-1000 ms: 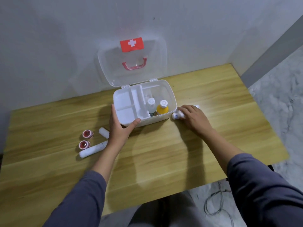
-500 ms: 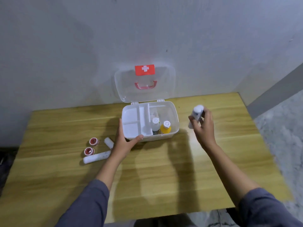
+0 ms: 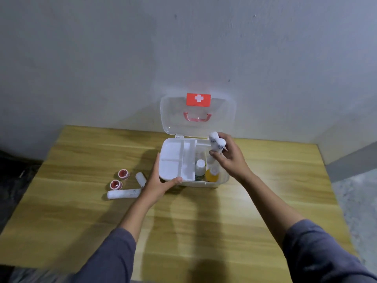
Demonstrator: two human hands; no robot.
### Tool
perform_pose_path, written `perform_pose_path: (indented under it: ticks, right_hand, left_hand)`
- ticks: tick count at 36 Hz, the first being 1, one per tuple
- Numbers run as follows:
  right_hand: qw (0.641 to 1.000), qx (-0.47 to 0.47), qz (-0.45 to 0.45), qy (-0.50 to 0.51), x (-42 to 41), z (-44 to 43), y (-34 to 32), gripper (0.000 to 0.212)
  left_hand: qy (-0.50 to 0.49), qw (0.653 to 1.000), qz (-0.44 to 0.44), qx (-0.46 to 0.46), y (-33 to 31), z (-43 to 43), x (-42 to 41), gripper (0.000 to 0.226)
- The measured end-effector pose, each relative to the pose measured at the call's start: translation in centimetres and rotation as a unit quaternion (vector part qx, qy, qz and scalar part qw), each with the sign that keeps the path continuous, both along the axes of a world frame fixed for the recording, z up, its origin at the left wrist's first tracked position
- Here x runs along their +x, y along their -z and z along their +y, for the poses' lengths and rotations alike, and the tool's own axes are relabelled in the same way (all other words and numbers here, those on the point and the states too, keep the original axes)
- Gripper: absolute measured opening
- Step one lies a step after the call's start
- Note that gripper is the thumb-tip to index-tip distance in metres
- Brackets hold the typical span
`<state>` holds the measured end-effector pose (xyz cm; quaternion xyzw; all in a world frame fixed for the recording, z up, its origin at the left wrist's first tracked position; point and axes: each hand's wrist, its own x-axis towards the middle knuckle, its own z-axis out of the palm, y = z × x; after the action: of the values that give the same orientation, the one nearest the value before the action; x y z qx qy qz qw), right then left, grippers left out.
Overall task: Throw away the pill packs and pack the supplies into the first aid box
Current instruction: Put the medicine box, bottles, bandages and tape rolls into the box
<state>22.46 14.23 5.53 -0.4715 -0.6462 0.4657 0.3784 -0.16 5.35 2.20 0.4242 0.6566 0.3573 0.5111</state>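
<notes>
A white first aid box [image 3: 222,181] is seen standing open on a wooden table [image 3: 204,221], close to the wall [image 3: 122,58], with its clear lid [image 3: 173,111] raised upright behind it; a red label with a white cross [image 3: 198,99] and a pink handle [image 3: 197,117] are seen on the lid. The box's left half is taken up by a white divided tray [image 3: 175,158], and its right half is an open well in which a white-capped bottle [image 3: 200,167] and a yellow bottle [image 3: 212,174] are stood upright side by side. The front left corner of the box is gripped by the left hand [image 3: 158,185], the thumb laid on the front rim and the fingers wrapped round the left wall. Two small white rolls [image 3: 216,142] are pinched together in the right hand [image 3: 230,158], which is held above the well at the right rear of the box; the rolls are tilted, upper ends toward the lid, and may be bandages, though the blur leaves this unsure. To the left of the box, on the table, two small red-capped jars [image 3: 119,179] are set one behind the other, a short white roll [image 3: 140,178] lies just right of them, near the left wrist, and a long white roll [image 3: 123,194] lies in front of these. Both forearms are covered by grey-blue sleeves [image 3: 318,252]. No pill packs can be made out.
</notes>
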Motion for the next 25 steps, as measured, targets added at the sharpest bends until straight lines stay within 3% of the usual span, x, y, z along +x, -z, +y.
perform_pose_path:
  ticks: [11, 18, 25]
  right_hand:
    - [0.99, 0.003, -0.144, -0.006, 1.4, 0.6, 0.5, 0.034]
    - [0.994, -0.013, -0.105, 0.031, 1.4, 0.2, 0.4, 0.04]
    - [0.987, 0.02, -0.141, 0.07, 1.2, -0.6, 1.1, 0.043]
  left_hand:
    - [-0.006, 1.0, -0.012, 0.001, 0.0, 0.0, 0.1, 0.108]
    - [0.002, 1.0, -0.008, 0.0, 0.1, 0.1, -0.1, 0.109]
    - [0.008, 1.0, -0.004, 0.006, 0.4, 0.1, -0.2, 0.11]
